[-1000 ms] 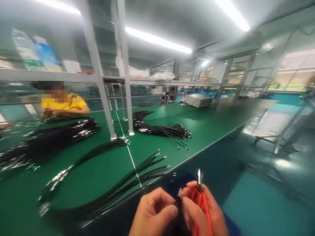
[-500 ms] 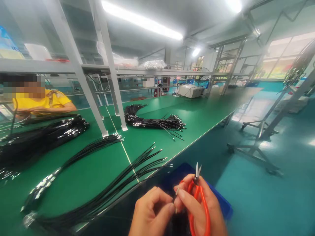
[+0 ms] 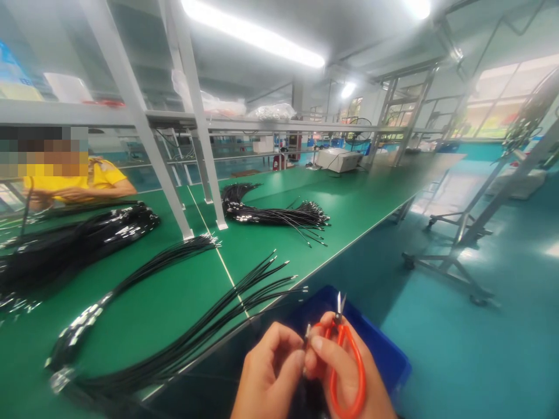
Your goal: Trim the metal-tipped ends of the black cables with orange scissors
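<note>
Low in the view, my left hand (image 3: 273, 369) pinches a dark cable (image 3: 306, 340) with a pale tip between thumb and forefinger. Close against it, my right hand (image 3: 345, 361) holds red-handled scissors (image 3: 358, 372) in the palm, their short blades pointing up and slightly apart. The thumb and forefinger of that hand also meet at the cable's end. Much of the cable is hidden by my fingers. To the left, a bundle of black cables (image 3: 183, 343) with metal-tipped ends lies along the front edge of the green table (image 3: 279, 244).
A blue bin (image 3: 384, 349) stands below my hands, beside the table. More black cable bundles (image 3: 275, 212) lie farther back, with a large pile (image 3: 82, 244) at left. A person in yellow (image 3: 105, 180) sits across. Grey shelf posts (image 3: 198, 116) rise from the table; a wheeled stand (image 3: 458, 244) is at right.
Both hands stay together at the cable. My right hand and the scissors have shifted slightly left, and the scissors have turned a little. More of the blue bin shows.
</note>
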`<state>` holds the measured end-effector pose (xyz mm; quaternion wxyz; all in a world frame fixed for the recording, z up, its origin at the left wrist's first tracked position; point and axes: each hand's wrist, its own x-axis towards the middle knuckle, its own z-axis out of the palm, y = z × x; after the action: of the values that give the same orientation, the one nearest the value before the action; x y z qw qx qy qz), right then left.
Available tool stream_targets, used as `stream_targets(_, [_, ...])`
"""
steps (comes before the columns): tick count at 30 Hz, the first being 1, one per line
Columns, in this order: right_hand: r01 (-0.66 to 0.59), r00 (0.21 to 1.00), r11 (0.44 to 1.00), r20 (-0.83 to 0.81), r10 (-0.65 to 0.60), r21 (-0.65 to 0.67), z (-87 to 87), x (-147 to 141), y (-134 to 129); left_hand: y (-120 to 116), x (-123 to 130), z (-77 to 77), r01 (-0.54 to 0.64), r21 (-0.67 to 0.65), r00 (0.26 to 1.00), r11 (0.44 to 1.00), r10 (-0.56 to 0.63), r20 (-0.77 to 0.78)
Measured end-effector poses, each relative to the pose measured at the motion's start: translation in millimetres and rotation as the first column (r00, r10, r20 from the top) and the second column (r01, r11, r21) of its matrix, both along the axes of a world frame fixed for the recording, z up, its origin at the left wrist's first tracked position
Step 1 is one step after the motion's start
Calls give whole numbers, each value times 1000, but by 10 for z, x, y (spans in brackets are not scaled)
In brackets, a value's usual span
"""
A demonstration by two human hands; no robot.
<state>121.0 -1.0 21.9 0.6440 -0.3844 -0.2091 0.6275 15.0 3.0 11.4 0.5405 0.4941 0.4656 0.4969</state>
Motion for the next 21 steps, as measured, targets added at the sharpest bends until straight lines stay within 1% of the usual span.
stream_targets(2, [11, 999, 1000, 43, -10, -18, 7, -22, 4, -2, 38, 41, -13, 43, 1000, 999, 12, 25])
stream_targets(4, [23, 994, 1000, 103, -21, -17, 34, -35, 4, 9, 66, 101, -58, 101, 998, 993, 60, -16])
stream_targets(5, [27, 992, 1000, 127, -26, -5, 52, -37, 2, 21, 69, 131, -81, 110, 996, 991, 86, -37])
stream_targets(6, [28, 990, 1000, 137, -29, 7, 69, -35, 0, 38, 64, 157, -82, 98, 995, 992, 87, -44])
stream_targets(7, [20, 991, 1000, 133, -22, 17, 85, -27, -1, 59, 50, 176, -58, 72, 998, 996, 60, -28])
stream_targets(9, [-37, 995, 999, 96, 34, 29, 103, -1, 0, 107, 3, 194, 48, 12, 997, 999, -48, 59])
stream_targets(11, [-85, 995, 996, 52, 83, 35, 94, 26, 11, 145, -46, 187, 126, -6, 982, 992, -124, 145])
stream_targets(12, [-95, 995, 995, 34, 94, 41, 80, 34, 21, 156, -62, 180, 127, -7, 977, 992, -123, 177])
stream_targets(16, [-101, 992, 992, -64, 106, 77, 2, 15, 70, 140, -45, 168, 74, -40, 958, 996, -60, 281])
stream_targets(18, [-107, 989, 991, -96, 114, 82, -17, -4, 86, 121, -1, 176, 91, -51, 946, 995, -70, 317])
stream_targets(21, [-108, 986, 991, -115, 117, 81, -6, -8, 86, 111, 58, 172, 105, -34, 914, 994, -83, 398])
